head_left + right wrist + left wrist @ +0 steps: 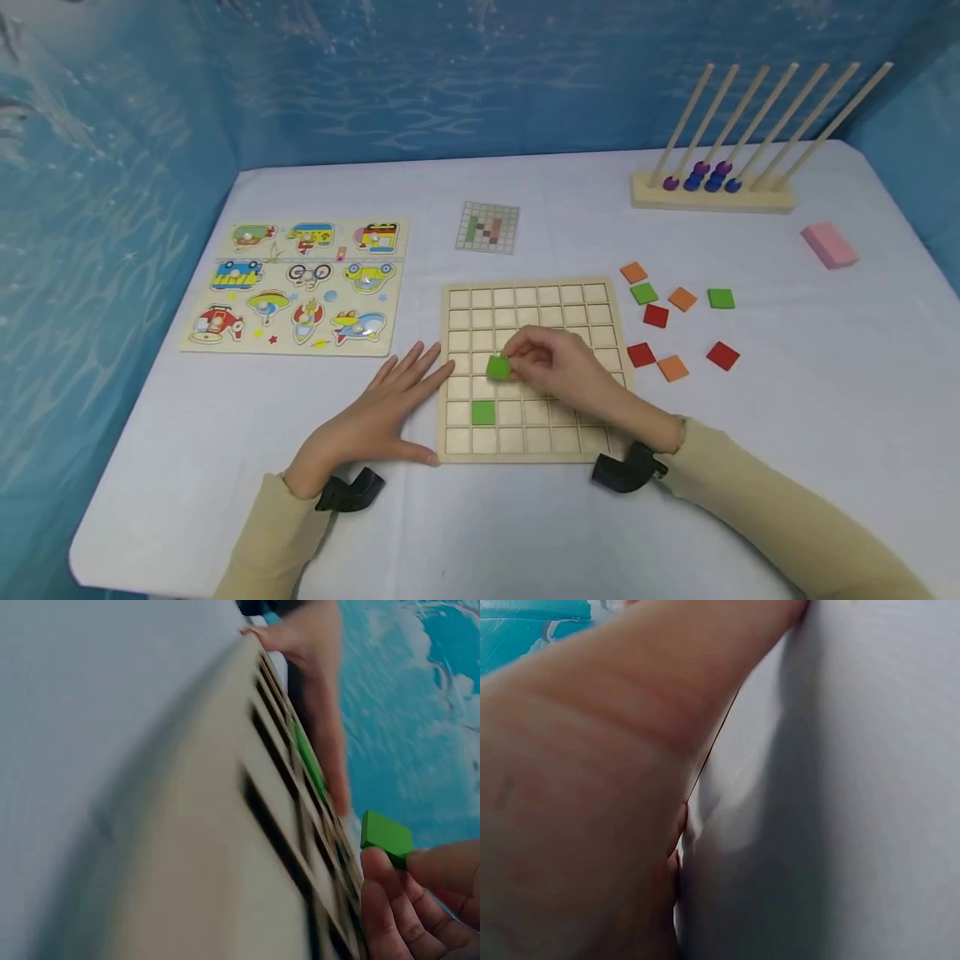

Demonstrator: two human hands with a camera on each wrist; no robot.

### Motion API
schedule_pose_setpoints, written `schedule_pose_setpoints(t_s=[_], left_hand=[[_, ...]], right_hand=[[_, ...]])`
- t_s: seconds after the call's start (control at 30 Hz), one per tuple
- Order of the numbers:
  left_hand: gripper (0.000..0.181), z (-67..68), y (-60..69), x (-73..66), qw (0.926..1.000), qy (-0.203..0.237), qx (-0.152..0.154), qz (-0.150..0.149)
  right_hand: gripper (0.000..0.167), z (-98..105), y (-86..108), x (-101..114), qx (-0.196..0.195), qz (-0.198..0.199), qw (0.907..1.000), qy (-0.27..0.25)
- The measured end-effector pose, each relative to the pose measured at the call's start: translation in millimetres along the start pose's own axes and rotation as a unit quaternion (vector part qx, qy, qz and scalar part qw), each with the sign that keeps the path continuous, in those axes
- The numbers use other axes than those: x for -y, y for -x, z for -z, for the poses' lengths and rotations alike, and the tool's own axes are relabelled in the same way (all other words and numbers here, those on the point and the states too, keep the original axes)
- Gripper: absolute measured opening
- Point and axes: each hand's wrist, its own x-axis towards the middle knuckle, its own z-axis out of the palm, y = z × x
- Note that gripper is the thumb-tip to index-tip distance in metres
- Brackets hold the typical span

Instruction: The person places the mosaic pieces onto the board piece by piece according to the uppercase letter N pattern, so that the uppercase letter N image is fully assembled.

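Observation:
A wooden grid board (525,457) lies in the middle of the white table. Over its left part my right hand (558,367) pinches a green square tile (498,368) between thumb and fingers; in the right wrist view this tile (386,834) is clear of the board and tilted. Another green tile (483,412) sits in a cell lower on the board, in the second column from the left. With fingers spread, my left hand (390,412) rests at the board's left edge, fingertips touching the frame. The left wrist view is mostly filled by the hand (592,787) itself.
Loose orange, red and green tiles (656,316) lie right of the board. A small pattern card (487,227) lies behind it. Left is a vehicle puzzle board (292,287). At the back right stand a peg rack with beads (712,198) and a pink block (830,245).

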Motion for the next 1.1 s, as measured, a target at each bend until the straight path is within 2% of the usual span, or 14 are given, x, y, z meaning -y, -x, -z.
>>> schedule_pose_setpoints(t_s=[0.1,0.23,0.4,0.83,0.97,1.1], left_hand=[[0.110,0.7,-0.4,-0.6,1.0000,0.000,0.002,0.002],[0.110,1.8,-0.6,-1.1,1.0000,-0.002,0.003,0.002],[0.110,2.0,-0.6,-1.2,1.0000,-0.001,0.000,-0.003],[0.110,2.7,-1.3,-1.3,1.0000,-0.007,0.002,-0.002],[0.110,2.6,-1.2,-1.5,1.0000,-0.008,0.002,-0.002],[0.110,1.0,-0.4,-1.2,1.0000,-0.009,0.003,-0.001]], right_hand=[[0.009,-15.6,-5.7,0.5,0.010,0.002,0.9999,0.013],[0.009,-24.0,-9.1,0.7,0.000,0.012,0.9989,0.046],[0.009,-26.6,-8.2,-0.1,-0.002,0.024,0.9948,0.099],[0.006,-26.2,-5.8,1.1,0.009,0.050,0.9881,0.145],[0.008,-20.3,-4.5,2.8,0.003,0.064,0.9854,0.158],[0.013,4.0,-2.2,10.2,-0.025,0.083,0.9821,0.167]])
